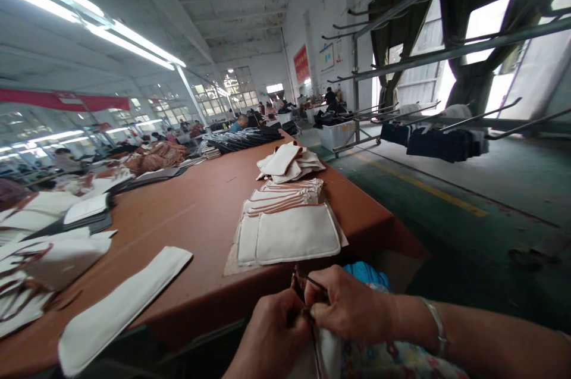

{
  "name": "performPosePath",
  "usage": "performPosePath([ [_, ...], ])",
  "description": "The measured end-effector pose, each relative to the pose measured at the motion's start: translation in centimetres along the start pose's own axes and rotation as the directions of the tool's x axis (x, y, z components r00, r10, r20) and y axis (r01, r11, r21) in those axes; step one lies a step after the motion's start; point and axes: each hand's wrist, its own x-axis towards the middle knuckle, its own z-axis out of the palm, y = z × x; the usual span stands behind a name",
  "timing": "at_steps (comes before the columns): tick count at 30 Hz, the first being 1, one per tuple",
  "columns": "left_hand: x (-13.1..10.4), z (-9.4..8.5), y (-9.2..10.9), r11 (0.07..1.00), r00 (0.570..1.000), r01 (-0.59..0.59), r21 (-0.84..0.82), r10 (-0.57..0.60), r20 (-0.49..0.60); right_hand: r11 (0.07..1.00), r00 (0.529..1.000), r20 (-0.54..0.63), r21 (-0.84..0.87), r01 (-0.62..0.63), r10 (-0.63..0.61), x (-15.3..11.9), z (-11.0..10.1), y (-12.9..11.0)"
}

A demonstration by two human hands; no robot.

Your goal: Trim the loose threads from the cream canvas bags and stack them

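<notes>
Close to my body, below the table's front edge, my left hand (276, 328) and my right hand (345, 301) meet with fingers pinched together. Between them is a white fabric piece (329, 355) with a dark brown edge, its lower part hanging toward my lap. A thin brown strip (312, 279) sticks up from my fingertips; its exact hold is partly hidden. Just beyond my hands lies an overlapping row of white stitched panels (294, 235) with brown edges. A long white padded panel (125, 310) rests at the left, overhanging the table's front edge.
The brown-topped table (200, 206) stretches away ahead. A loose white pile (289, 162) lies behind the row, and more white pieces (66, 260) with brown straps are heaped left. Farther back are dark folded goods (245, 140). A metal rack (428, 60) stands right.
</notes>
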Motion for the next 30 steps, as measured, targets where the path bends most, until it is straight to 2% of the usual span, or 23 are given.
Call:
performPosePath([
  [2, 0.1, 0.1, -0.7, 0.998, 1.000, -0.011, -0.063, 0.011, 0.008, 0.980, 0.984, -0.017, -0.094, 0.174, -0.176, -0.2, 0.0, 0.4],
  [3, 0.1, 0.1, -1.0, 0.991, 0.999, 0.002, -0.131, 0.003, 0.037, 0.952, 0.961, -0.007, -0.140, 0.272, -0.276, -0.4, -0.1, 0.7],
  [5, -0.1, 0.0, -1.4, 0.947, 0.991, 0.088, -0.309, -0.050, 0.127, 0.863, 0.890, 0.050, -0.226, 0.453, -0.454, -0.7, -0.3, 1.5],
  [7, -0.6, -0.1, -1.3, 0.860, 0.978, 0.181, -0.477, -0.107, 0.177, 0.757, 0.819, 0.129, -0.323, 0.567, -0.559, -1.0, -0.6, 2.2],
  [10, -1.2, -0.2, -0.6, 0.740, 0.976, 0.215, -0.638, -0.154, 0.151, 0.614, 0.772, 0.234, -0.491, 0.619, -0.591, -1.6, -1.0, 2.5],
  [12, -1.3, -0.1, -0.5, 0.697, 0.966, 0.258, -0.669, -0.170, 0.195, 0.534, 0.758, 0.279, -0.569, 0.626, -0.590, -1.8, -1.2, 2.3],
  [14, -1.0, 0.1, -1.0, 0.707, 0.949, 0.308, -0.637, -0.175, 0.264, 0.454, 0.723, 0.307, -0.612, 0.648, -0.618, -1.9, -1.4, 2.1],
  [17, -0.3, 0.3, -2.2, 0.772, 0.946, 0.298, -0.562, -0.161, 0.282, 0.293, 0.614, 0.349, -0.646, 0.705, -0.708, -1.8, -1.6, 2.1],
  [18, -0.1, 0.3, -2.5, 0.787, 0.946, 0.289, -0.546, -0.148, 0.288, 0.265, 0.590, 0.360, -0.644, 0.718, -0.723, -1.9, -1.5, 2.2],
  [19, -0.1, 0.2, -2.7, 0.796, 0.947, 0.276, -0.539, -0.129, 0.295, 0.277, 0.582, 0.356, -0.625, 0.730, -0.731, -1.9, -1.5, 2.2],
  [20, -0.1, 0.1, -2.8, 0.800, 0.949, 0.258, -0.541, -0.104, 0.298, 0.342, 0.596, 0.323, -0.583, 0.737, -0.735, -2.1, -1.4, 2.3],
  [21, -0.3, -0.1, -2.7, 0.808, 0.954, 0.227, -0.543, -0.071, 0.292, 0.466, 0.643, 0.259, -0.505, 0.726, -0.721, -2.2, -1.3, 2.3],
  [23, -0.7, -0.6, -2.2, 0.829, 0.964, 0.154, -0.537, -0.007, 0.265, 0.786, 0.809, 0.088, -0.194, 0.587, -0.582, -2.5, -1.2, 2.2],
  [24, -0.9, -0.8, -1.8, 0.843, 0.968, 0.122, -0.524, 0.015, 0.250, 0.891, 0.890, 0.036, 0.014, 0.454, -0.454, -2.6, -1.2, 2.1],
  [25, -1.1, -1.1, -1.5, 0.862, 0.969, 0.097, -0.498, 0.031, 0.243, 0.931, 0.948, 0.028, 0.196, 0.307, -0.318, -2.6, -1.3, 1.9],
  [26, -1.3, -1.3, -1.1, 0.886, 0.969, 0.076, -0.458, 0.043, 0.243, 0.931, 0.977, 0.056, 0.319, 0.177, -0.206, -2.6, -1.4, 1.7],
  [28, -1.5, -1.7, -0.5, 0.932, 0.970, 0.029, -0.362, 0.062, 0.237, 0.914, 0.984, 0.147, 0.406, 0.031, -0.098, -2.5, -1.8, 1.2],
  [30, -1.7, -1.9, 0.1, 0.961, 0.973, -0.020, -0.275, 0.083, 0.216, 0.929, 0.970, 0.235, 0.369, -0.035, -0.057, -2.3, -2.1, 0.8],
])
